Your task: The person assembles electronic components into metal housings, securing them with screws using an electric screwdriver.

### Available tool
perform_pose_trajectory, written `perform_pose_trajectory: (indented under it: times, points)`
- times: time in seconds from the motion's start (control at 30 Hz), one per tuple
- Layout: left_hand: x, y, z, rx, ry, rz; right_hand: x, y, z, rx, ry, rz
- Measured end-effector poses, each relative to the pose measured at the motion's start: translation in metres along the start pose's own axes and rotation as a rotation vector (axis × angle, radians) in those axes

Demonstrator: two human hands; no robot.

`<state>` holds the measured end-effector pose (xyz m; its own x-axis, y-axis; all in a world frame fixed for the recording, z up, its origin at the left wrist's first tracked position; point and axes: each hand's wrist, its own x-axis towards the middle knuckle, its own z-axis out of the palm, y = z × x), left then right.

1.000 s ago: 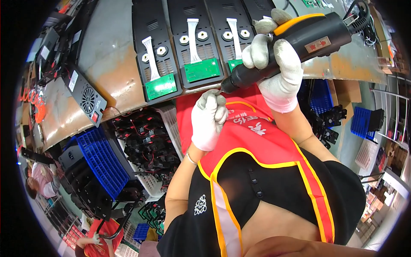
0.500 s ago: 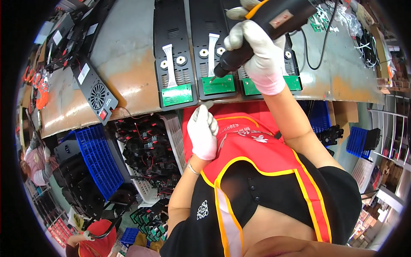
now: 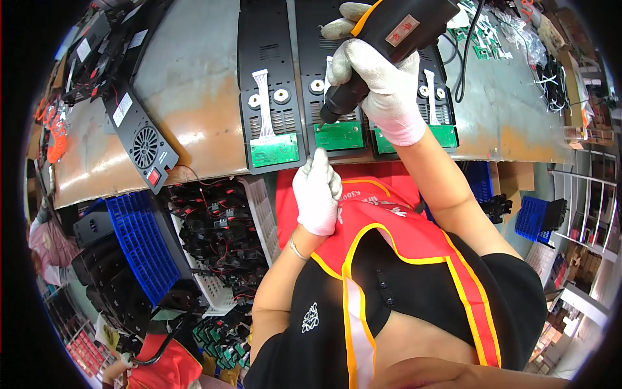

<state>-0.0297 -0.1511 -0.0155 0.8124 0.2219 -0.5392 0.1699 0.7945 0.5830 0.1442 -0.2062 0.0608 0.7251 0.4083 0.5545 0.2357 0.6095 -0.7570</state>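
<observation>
My right hand (image 3: 387,87), in a white glove, grips a black and orange power screwdriver (image 3: 424,19). Its bit points down at the upper left corner of a green circuit board (image 3: 340,137), which lies on the near end of the middle black panel (image 3: 312,48). Just below that board, my gloved left hand (image 3: 316,194) has its fingers drawn together at the bench edge; whether they hold anything small is hidden. A second green board (image 3: 275,150) with a white ribbon cable (image 3: 264,97) lies on the left panel. The right panel carries another board (image 3: 444,135), partly behind my right wrist.
A black panel with a fan grille (image 3: 148,148) lies on the bench (image 3: 201,110) at left. Loose circuit boards (image 3: 489,45) and cables fill the far right. Below the bench stand a white crate (image 3: 262,204) of black parts and a blue basket (image 3: 142,246). Another person works at lower left.
My left hand has moved up and right, close to the middle board's lower edge. The screwdriver's bit has shifted toward that board's left corner. The whole view has moved slightly.
</observation>
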Motion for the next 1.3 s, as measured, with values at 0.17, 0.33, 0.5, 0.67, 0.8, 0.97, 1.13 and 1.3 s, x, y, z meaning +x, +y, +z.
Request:
perform_pose_trajectory:
  times: [0.17,0.33,0.5,0.67,0.8,0.97,1.13,1.3]
  points:
    - [0.0,0.002,0.002,-0.004,0.011,-0.002,0.004,-0.001,0.002,-0.098,-0.331,-0.298]
    - [0.001,0.002,0.002,-0.004,0.021,-0.009,-0.007,-0.029,0.032,0.012,0.186,0.384]
    - [0.002,0.001,0.001,0.022,0.022,-0.023,-0.006,-0.025,0.036,-0.138,0.127,0.335]
    - [0.003,-0.002,0.001,0.016,-0.006,0.023,-0.002,-0.027,0.046,-0.165,0.054,0.363]
    - [0.002,0.001,0.005,0.011,0.005,0.0,-0.002,-0.025,0.047,-0.278,-0.01,0.327]
    - [0.0,0.002,0.011,-0.015,0.071,-0.001,0.0,-0.025,0.047,-0.273,0.004,0.361]
    - [0.002,-0.002,0.005,0.037,0.027,0.023,-0.001,-0.025,0.046,-0.133,0.013,0.385]
    - [0.002,0.0,0.004,0.093,0.054,0.013,0.005,-0.036,0.039,-0.097,-0.068,0.324]
